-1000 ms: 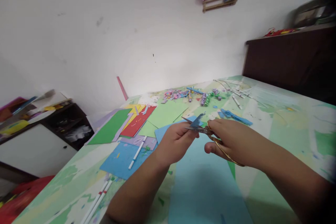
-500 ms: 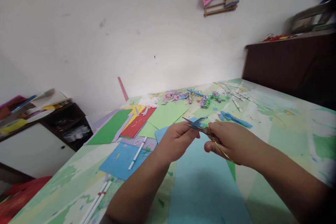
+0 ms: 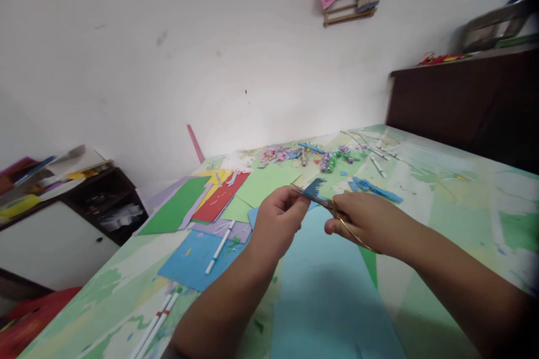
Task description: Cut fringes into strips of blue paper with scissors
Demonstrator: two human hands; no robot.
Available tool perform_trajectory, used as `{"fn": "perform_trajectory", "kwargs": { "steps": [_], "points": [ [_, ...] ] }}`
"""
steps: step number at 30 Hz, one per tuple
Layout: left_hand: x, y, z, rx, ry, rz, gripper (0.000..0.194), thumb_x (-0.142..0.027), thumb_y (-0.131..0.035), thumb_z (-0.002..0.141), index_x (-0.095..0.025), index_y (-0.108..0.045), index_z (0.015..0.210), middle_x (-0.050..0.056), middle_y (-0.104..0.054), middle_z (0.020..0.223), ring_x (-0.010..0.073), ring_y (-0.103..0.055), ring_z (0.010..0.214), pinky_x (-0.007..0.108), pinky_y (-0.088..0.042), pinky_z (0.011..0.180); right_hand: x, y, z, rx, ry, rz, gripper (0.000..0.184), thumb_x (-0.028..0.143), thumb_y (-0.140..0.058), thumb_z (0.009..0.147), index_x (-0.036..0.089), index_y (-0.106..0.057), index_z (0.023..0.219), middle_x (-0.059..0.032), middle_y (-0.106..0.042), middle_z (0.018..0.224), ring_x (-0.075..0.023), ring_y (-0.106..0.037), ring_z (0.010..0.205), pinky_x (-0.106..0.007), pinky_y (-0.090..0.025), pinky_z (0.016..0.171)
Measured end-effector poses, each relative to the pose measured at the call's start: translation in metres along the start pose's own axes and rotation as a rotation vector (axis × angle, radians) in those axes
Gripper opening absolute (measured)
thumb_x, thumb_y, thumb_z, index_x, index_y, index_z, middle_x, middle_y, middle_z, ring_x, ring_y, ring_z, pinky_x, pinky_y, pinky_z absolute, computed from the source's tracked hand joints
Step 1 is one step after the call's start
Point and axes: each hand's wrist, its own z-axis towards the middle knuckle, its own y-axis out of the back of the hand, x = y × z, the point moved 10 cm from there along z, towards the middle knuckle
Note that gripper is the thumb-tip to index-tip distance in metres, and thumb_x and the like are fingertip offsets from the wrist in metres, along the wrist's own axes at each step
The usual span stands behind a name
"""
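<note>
My left hand pinches a small blue paper piece with a fringed top edge, held above the table. My right hand is closed around gold-handled scissors, whose blades reach left against the blue piece near my left fingertips. Both hands hover over a large light-blue sheet lying on the green patterned table.
Green, red, yellow and purple sheets lie at the left, with a blue sheet and a white pen on it. Rolled paper bits and sticks are scattered at the back. Two pens lie near the front-left edge. A dark cabinet stands at the right.
The blue piece has turned in my left hand so its fringed edge now stands up. Both hands shifted slightly left and up; the scissors stay on the paper.
</note>
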Motion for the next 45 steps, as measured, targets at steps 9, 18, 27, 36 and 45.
{"fn": "perform_trajectory", "kwargs": {
  "steps": [9, 18, 27, 36, 45],
  "points": [
    [0.004, 0.002, 0.002, -0.040, -0.026, -0.028, 0.015, -0.027, -0.055, 0.073, -0.017, -0.051, 0.062, -0.008, -0.035, 0.047, 0.0045, -0.028, 0.042, 0.019, -0.023, 0.041, -0.004, -0.003, 0.000, 0.032, -0.046, 0.022, 0.048, 0.063, -0.035, 0.078, 0.020, -0.037, 0.057, -0.0009, -0.048, 0.056, -0.0107, -0.036, 0.045, -0.025, -0.018, 0.043],
    [0.003, 0.002, 0.000, -0.006, -0.018, 0.033, 0.017, -0.030, -0.052, 0.075, -0.017, -0.052, 0.065, -0.007, -0.035, 0.048, 0.0062, -0.028, 0.045, 0.021, -0.022, 0.044, 0.001, 0.000, 0.000, 0.004, -0.007, 0.035, 0.048, 0.062, -0.037, 0.078, 0.020, -0.036, 0.056, -0.0002, -0.046, 0.054, -0.0115, -0.036, 0.046, -0.025, -0.019, 0.045],
    [0.007, -0.002, 0.006, 0.043, 0.026, -0.131, 0.012, -0.026, -0.056, 0.071, -0.016, -0.055, 0.065, -0.009, -0.031, 0.043, 0.0046, -0.023, 0.042, 0.020, -0.018, 0.043, -0.002, 0.000, -0.003, -0.039, 0.010, 0.070, 0.044, 0.063, -0.044, 0.074, 0.021, -0.039, 0.062, 0.0006, -0.048, 0.059, -0.0122, -0.038, 0.049, -0.025, -0.021, 0.047],
    [0.004, 0.005, 0.002, -0.039, -0.048, -0.127, 0.010, -0.025, -0.058, 0.070, -0.016, -0.057, 0.066, -0.007, -0.042, 0.053, 0.0048, -0.030, 0.046, 0.020, -0.023, 0.045, 0.002, 0.004, -0.004, -0.048, 0.036, 0.060, 0.041, 0.061, -0.043, 0.075, 0.021, -0.043, 0.066, -0.0004, -0.050, 0.062, -0.0125, -0.038, 0.050, -0.026, -0.022, 0.048],
    [0.000, 0.001, 0.001, -0.009, -0.050, -0.128, 0.008, -0.024, -0.058, 0.069, -0.017, -0.058, 0.065, -0.007, -0.041, 0.051, 0.0057, -0.030, 0.046, 0.021, -0.024, 0.046, 0.001, 0.004, -0.005, 0.005, 0.004, 0.036, 0.048, 0.067, -0.042, 0.072, 0.021, -0.041, 0.062, -0.0010, -0.050, 0.060, -0.0121, -0.037, 0.048, -0.025, -0.021, 0.047]
  ]
}}
